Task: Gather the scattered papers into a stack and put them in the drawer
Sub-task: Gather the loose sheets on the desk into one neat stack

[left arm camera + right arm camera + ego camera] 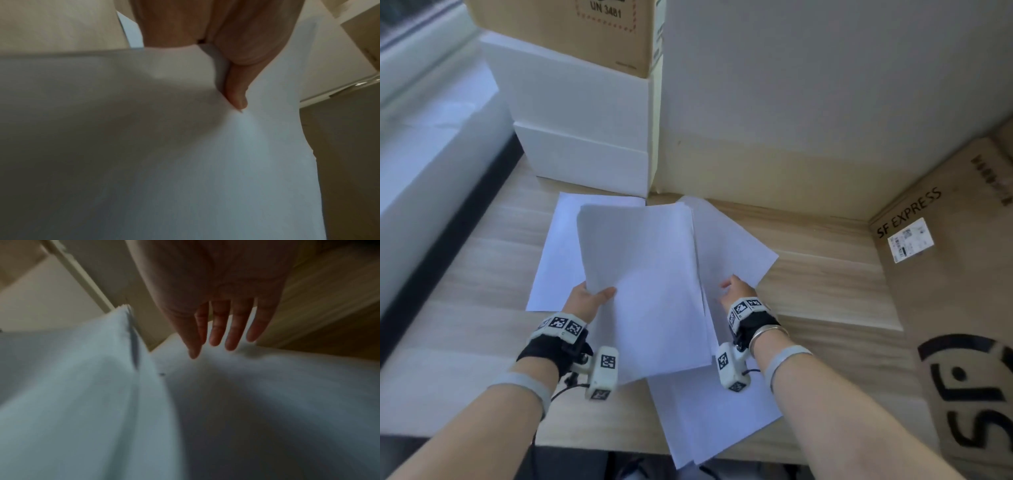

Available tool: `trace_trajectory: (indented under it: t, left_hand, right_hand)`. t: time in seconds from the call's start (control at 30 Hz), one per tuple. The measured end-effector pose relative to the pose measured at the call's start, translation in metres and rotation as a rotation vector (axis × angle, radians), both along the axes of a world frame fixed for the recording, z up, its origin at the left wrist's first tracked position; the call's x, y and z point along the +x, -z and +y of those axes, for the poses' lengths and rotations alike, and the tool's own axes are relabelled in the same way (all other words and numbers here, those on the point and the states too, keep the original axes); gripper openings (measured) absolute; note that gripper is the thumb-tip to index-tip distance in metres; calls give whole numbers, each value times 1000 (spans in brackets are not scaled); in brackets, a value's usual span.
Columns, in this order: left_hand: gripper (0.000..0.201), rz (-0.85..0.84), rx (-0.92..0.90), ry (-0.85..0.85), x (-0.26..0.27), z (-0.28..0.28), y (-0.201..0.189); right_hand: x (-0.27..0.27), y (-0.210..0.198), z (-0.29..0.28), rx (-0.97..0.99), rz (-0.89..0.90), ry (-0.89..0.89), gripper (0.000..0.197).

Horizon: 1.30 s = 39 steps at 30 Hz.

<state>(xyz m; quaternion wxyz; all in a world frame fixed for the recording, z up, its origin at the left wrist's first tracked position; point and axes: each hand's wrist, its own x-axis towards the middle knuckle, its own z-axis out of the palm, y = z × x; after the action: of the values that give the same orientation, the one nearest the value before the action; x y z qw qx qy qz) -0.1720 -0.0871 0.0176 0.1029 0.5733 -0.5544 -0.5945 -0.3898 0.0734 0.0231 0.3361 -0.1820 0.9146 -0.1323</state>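
Note:
Several white paper sheets lie on the wooden desk (825, 284). My left hand (592, 298) holds a raised bundle of sheets (647, 274) by its left edge, thumb on top; the thumb (236, 94) presses into the paper (185, 162) in the left wrist view. My right hand (736, 291) hovers with straight fingers (230, 331) over the sheet on the right (736, 246), at the bundle's right edge. That sheet (267, 386) lies flat under the fingers. One sheet (554, 260) lies flat at the left, another (709, 421) overhangs the desk's front edge. No drawer is in view.
Two stacked white boxes (585, 137) with a brown carton (592, 31) on top stand at the back left. A large SF Express carton (955, 274) fills the right side. A cream wall (808, 102) closes the back. A window sill (424, 154) runs along the left.

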Motion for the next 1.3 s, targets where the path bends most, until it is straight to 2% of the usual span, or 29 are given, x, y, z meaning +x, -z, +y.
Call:
trace_trajectory:
  t: [0.07, 0.2, 0.3, 0.57, 0.73, 1.0, 1.13, 1.3]
  left_hand:
    - [41, -18, -1, -20, 13, 0, 7]
    - [44, -28, 13, -45, 32, 5, 14]
    - [44, -31, 18, -51, 41, 9, 21]
    - [50, -110, 76, -14, 55, 11, 33]
    - [47, -114, 60, -3, 57, 10, 31]
    - [49, -88, 55, -5, 61, -1, 33]
    - [50, -115, 50, 14, 69, -7, 33]
    - [50, -117, 59, 29, 75, -14, 33]
  right_hand:
    - [6, 9, 18, 97, 81, -4, 46]
    - [22, 20, 45, 206, 78, 158, 83]
    - [26, 26, 51, 250, 108, 167, 91]
    - [21, 24, 50, 189, 14, 197, 78]
    - [21, 18, 44, 291, 51, 79, 64]
    - [35, 15, 22, 125, 68, 55, 32]
    - [31, 15, 27, 128, 71, 54, 35]
    - [10, 1, 32, 80, 93, 145, 31]
